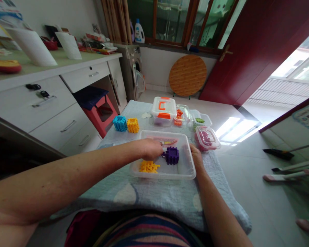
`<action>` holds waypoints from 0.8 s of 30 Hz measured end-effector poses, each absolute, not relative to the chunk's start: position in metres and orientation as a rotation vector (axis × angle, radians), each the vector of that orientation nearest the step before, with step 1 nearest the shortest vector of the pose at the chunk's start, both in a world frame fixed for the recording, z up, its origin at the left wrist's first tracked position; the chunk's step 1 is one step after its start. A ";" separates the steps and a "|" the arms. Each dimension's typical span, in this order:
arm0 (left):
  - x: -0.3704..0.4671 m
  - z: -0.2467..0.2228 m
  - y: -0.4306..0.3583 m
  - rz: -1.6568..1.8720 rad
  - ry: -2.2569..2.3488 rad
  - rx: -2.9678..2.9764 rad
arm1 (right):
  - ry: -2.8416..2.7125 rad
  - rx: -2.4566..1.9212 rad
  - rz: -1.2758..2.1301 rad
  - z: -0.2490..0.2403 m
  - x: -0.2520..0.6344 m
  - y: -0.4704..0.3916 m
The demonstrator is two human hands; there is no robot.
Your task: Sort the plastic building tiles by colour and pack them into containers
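Note:
A clear plastic tray (164, 175) rests on the cloth-covered table. Inside it are a purple block cube (172, 155) and a pile of yellow pieces (148, 167). My left hand (153, 149) reaches into the tray from the left, its fingers curled beside small purple pieces left of the cube; what it holds, if anything, is hidden. My right hand (195, 154) is at the tray's right edge, its fingers partly hidden by the wall. Left of the tray's far corner stand a blue cube (120, 123) and a yellow cube (133, 125), side by side.
Behind the tray stand a lidded box with orange clips (164, 111), a container with orange pieces (182, 115) and one with green pieces (203, 120). A lidded container of pink pieces (207, 138) sits to the right. A red stool (103, 116) stands beyond the table's left side.

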State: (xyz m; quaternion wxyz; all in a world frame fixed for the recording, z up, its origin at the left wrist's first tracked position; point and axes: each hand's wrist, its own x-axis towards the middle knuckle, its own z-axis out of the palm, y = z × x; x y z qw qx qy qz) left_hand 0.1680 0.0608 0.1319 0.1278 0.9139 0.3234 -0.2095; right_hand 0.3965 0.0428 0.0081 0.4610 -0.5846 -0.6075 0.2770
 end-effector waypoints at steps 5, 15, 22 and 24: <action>0.174 0.128 0.056 -0.848 0.965 2.598 | -1.504 -1.430 0.673 0.007 0.397 0.043; 0.178 0.131 0.049 -0.930 0.919 2.611 | -1.487 -1.442 0.685 0.009 0.396 0.043; 0.178 0.129 0.058 -0.862 0.913 2.617 | -1.487 -1.438 0.694 0.008 0.397 0.043; 0.176 0.127 0.061 -0.853 0.901 2.606 | -1.483 -1.437 0.704 0.007 0.397 0.043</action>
